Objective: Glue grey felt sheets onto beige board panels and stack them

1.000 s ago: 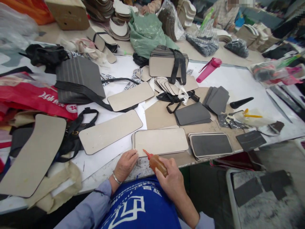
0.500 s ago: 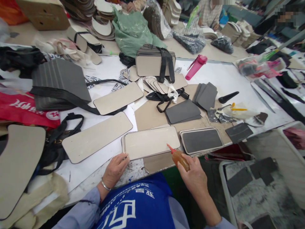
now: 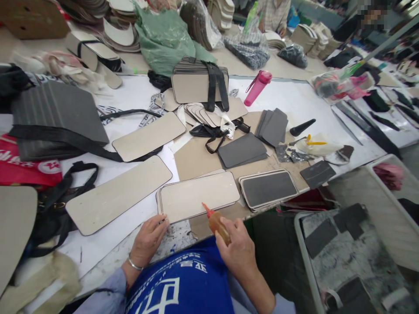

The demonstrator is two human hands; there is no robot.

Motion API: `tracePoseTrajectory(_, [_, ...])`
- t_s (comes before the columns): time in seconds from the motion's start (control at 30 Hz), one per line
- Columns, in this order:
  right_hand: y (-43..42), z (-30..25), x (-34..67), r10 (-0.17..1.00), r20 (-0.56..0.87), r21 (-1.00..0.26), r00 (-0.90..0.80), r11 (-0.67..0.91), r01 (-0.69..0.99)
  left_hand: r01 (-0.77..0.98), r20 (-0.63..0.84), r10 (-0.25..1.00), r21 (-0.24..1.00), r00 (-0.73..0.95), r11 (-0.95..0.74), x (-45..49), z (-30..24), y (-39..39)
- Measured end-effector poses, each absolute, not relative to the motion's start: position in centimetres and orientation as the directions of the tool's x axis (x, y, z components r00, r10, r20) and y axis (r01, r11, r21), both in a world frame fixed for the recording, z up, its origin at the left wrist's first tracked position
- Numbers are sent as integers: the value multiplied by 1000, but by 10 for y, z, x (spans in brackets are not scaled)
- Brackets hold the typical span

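My right hand [image 3: 238, 248] is wrapped around a squeeze bottle [image 3: 218, 227] of amber liquid, probably glue. Its red nozzle points down at the beige panel [image 3: 199, 189], near the middle of its front part. That panel has rounded corners and tops a small stack at the table's front edge. At the stack's front left corner, my left hand [image 3: 148, 240] pinches the edge between thumb and fingers; the fingertips are partly hidden. Just right of the stack lies a dark grey rectangular piece [image 3: 270, 188] on beige panels.
Loose beige panels [image 3: 119, 196] lie on the left, beside black straps. Behind are grey sheets [image 3: 242, 150], a strapped panel stack [image 3: 190, 89] and a pink bottle [image 3: 258, 88]. A grey bin [image 3: 347, 261] with dark offcuts stands lower right. A person in a checked shirt [image 3: 275, 13] sits across.
The squeeze bottle has moved left along the panel, from near its right end to about its middle. My left hand stays at the corner. The whole view has shifted slightly.
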State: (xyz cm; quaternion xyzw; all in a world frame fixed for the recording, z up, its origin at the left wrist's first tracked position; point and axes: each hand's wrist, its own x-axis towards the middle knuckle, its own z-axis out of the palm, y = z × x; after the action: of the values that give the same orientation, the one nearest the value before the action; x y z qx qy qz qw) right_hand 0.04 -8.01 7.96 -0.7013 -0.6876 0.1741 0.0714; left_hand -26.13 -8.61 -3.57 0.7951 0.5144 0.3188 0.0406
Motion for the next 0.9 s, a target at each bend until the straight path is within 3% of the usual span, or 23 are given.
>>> tracePoseTrajectory(0.13, [-77, 73, -14, 960, -278, -627, 41, -214, 750, 787, 465, 842, 396, 273, -474, -263, -37, -86])
tracePoseTrajectory(0.23, [-72, 68, -15, 865, -501, -836, -31, -474, 278, 784, 448, 854, 415, 266, -462, -263, -38, -88])
tracePoseTrajectory(0.3, [-67, 69, -12, 809, -574, -809, -125, -584, -67, 782, 426, 870, 442, 247, -439, -261, -38, -89])
tracePoseTrajectory(0.37, [-59, 72, -5, 797, -579, -766, -171, -604, -222, 782, 400, 893, 481, 206, -396, -257, -35, -91])
tracePoseTrajectory(0.5, [-28, 80, 16, 799, -563, -773, -213, -600, -206, 807, 361, 930, 530, 62, -260, -245, -27, -90])
tracePoseTrajectory(0.67, [34, 75, 26, 802, -475, -810, -363, -559, -176, 857, 359, 925, 508, -122, -84, -231, -25, -85])
tracePoseTrajectory(0.9, [136, 24, -4, 933, -262, -963, -246, -235, 136, 811, 273, 883, 557, -381, 178, -213, -27, -76])
